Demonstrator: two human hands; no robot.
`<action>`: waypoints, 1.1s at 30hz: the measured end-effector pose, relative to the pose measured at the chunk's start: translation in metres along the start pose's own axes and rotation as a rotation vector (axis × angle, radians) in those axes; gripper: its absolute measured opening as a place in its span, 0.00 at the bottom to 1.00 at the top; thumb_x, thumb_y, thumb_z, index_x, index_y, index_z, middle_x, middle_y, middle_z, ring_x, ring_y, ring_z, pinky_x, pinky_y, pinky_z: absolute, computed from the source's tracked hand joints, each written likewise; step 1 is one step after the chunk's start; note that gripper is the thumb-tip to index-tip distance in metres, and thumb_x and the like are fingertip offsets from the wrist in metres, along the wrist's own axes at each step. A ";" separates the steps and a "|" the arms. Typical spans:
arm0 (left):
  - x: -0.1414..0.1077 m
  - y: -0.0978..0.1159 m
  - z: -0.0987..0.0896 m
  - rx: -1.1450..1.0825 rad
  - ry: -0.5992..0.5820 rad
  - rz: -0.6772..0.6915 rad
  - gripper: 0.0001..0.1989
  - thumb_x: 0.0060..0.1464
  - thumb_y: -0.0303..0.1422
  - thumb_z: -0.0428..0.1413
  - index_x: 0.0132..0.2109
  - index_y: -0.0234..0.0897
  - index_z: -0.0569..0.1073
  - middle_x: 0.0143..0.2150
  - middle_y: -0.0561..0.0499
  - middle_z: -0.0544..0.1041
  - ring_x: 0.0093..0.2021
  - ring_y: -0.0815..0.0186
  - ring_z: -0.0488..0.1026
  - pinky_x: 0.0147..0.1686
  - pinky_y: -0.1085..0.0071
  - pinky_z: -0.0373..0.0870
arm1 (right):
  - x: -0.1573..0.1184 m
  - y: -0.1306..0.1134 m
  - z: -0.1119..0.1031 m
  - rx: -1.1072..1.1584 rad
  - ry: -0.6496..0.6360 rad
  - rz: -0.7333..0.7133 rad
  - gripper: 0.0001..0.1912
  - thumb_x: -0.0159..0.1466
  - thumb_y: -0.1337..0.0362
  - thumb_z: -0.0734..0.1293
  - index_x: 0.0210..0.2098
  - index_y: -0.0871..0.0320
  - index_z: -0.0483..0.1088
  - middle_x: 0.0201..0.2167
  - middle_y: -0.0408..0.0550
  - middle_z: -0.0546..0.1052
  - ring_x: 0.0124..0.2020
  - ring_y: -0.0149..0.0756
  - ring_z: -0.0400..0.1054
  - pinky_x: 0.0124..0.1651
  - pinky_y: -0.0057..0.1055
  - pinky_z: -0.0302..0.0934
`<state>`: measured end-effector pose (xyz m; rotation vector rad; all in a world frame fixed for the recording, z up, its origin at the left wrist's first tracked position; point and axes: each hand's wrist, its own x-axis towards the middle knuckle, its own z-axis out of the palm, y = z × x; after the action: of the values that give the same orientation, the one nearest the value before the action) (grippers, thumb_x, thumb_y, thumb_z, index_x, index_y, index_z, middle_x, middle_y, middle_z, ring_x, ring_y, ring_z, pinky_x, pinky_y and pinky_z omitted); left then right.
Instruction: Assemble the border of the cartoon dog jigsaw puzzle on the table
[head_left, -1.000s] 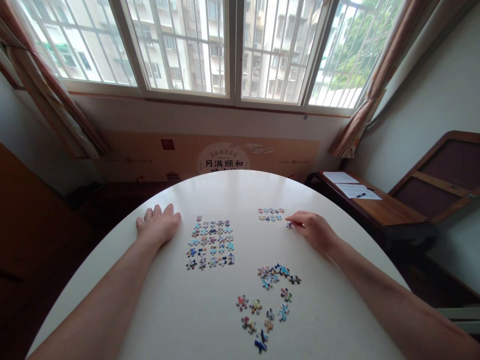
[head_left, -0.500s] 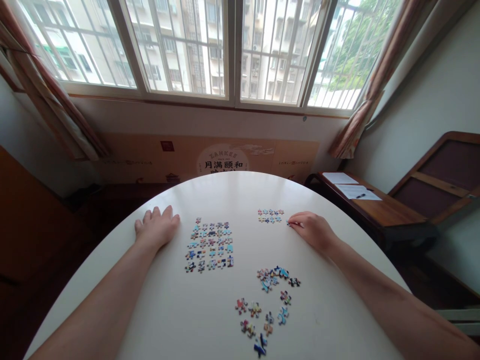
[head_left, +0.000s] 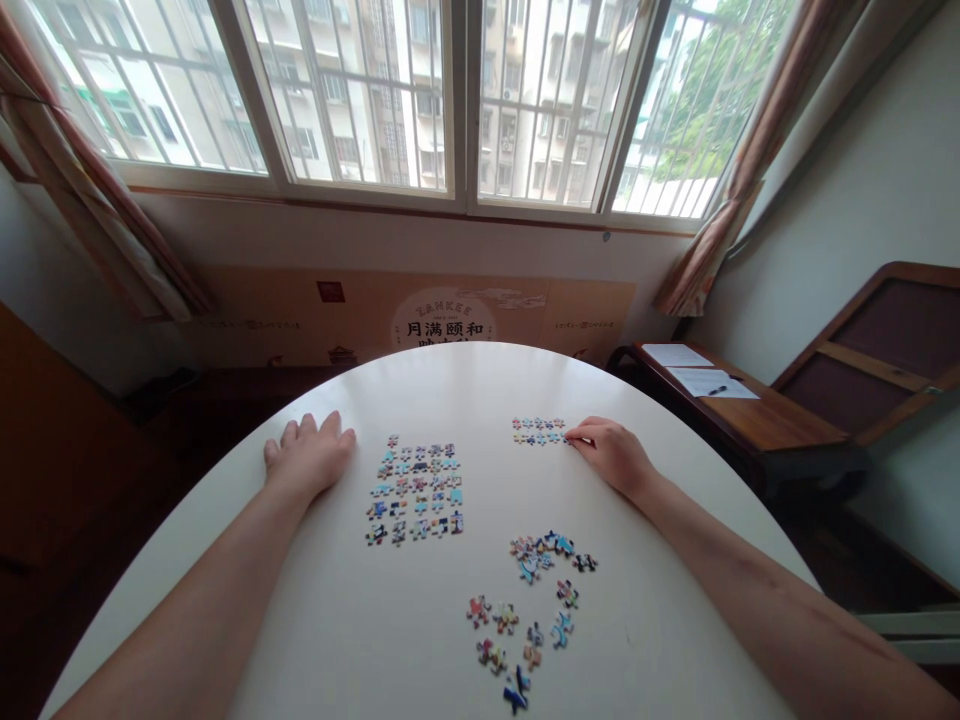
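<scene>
On the white round table (head_left: 360, 630), my right hand (head_left: 611, 452) pinches a small jigsaw puzzle piece (head_left: 569, 438) at the right end of the lower of two short rows of puzzle pieces (head_left: 538, 431). The fingertips cover most of that piece. My left hand (head_left: 313, 452) lies flat with its fingers spread, holding nothing, left of a larger block of puzzle pieces (head_left: 420, 495) set out in several rows. One single piece (head_left: 394, 440) sits above that block's left column. Nearer to me lies a loose scatter of puzzle pieces (head_left: 532, 555), some of them overlapping.
Beyond the table stand a printed tan panel (head_left: 285, 290) and a barred window (head_left: 352, 110). To the right, a wooden side table (head_left: 787, 420) carries papers (head_left: 709, 383) and a pen (head_left: 718, 391). Curtains (head_left: 720, 230) hang at both sides.
My right hand has moved slightly left and up, bringing the pinched puzzle piece to the end of the lower short row. My left hand stays flat in its place.
</scene>
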<state>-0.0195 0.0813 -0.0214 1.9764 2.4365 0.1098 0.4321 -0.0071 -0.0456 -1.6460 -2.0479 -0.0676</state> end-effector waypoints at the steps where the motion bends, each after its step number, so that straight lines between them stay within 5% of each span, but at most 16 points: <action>1: 0.000 0.000 0.000 0.000 -0.003 -0.003 0.33 0.64 0.46 0.39 0.72 0.39 0.60 0.74 0.34 0.54 0.73 0.41 0.51 0.66 0.41 0.50 | 0.000 0.000 0.000 0.001 0.002 0.002 0.11 0.67 0.65 0.66 0.41 0.50 0.82 0.41 0.45 0.82 0.40 0.40 0.76 0.43 0.33 0.68; 10: 0.002 -0.001 0.003 0.023 0.020 0.016 0.33 0.64 0.46 0.38 0.70 0.39 0.62 0.73 0.32 0.56 0.71 0.41 0.54 0.64 0.41 0.53 | 0.000 -0.001 0.001 0.051 0.051 0.005 0.12 0.68 0.64 0.65 0.41 0.52 0.82 0.39 0.48 0.81 0.38 0.39 0.75 0.41 0.34 0.68; 14: 0.002 -0.001 0.004 0.011 0.026 0.014 0.33 0.64 0.47 0.39 0.70 0.40 0.62 0.73 0.33 0.56 0.72 0.40 0.53 0.64 0.40 0.52 | -0.006 -0.021 -0.010 0.120 0.066 -0.066 0.12 0.71 0.62 0.63 0.43 0.54 0.81 0.41 0.50 0.80 0.39 0.38 0.75 0.44 0.34 0.68; 20: 0.000 0.001 0.003 0.006 -0.012 0.001 0.33 0.65 0.46 0.39 0.72 0.39 0.59 0.75 0.34 0.53 0.73 0.41 0.50 0.66 0.41 0.50 | -0.030 -0.083 -0.030 0.412 -0.218 -0.547 0.13 0.66 0.70 0.65 0.44 0.52 0.80 0.38 0.49 0.78 0.39 0.37 0.72 0.41 0.34 0.67; 24: 0.000 0.001 0.003 0.015 -0.025 -0.001 0.33 0.66 0.46 0.37 0.73 0.39 0.57 0.75 0.34 0.52 0.74 0.41 0.49 0.66 0.41 0.49 | -0.039 -0.102 -0.033 0.409 -0.318 -0.613 0.12 0.64 0.70 0.67 0.43 0.51 0.80 0.37 0.47 0.78 0.37 0.36 0.69 0.40 0.34 0.64; 33: -0.001 0.001 0.002 0.006 -0.032 -0.002 0.33 0.66 0.46 0.37 0.73 0.39 0.57 0.75 0.34 0.51 0.74 0.41 0.48 0.67 0.41 0.49 | -0.034 -0.098 -0.022 0.370 -0.356 -0.545 0.12 0.67 0.68 0.67 0.47 0.53 0.80 0.40 0.50 0.78 0.40 0.38 0.70 0.44 0.35 0.65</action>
<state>-0.0182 0.0801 -0.0231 1.9624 2.4220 0.0710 0.3538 -0.0711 -0.0142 -0.8956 -2.5362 0.4192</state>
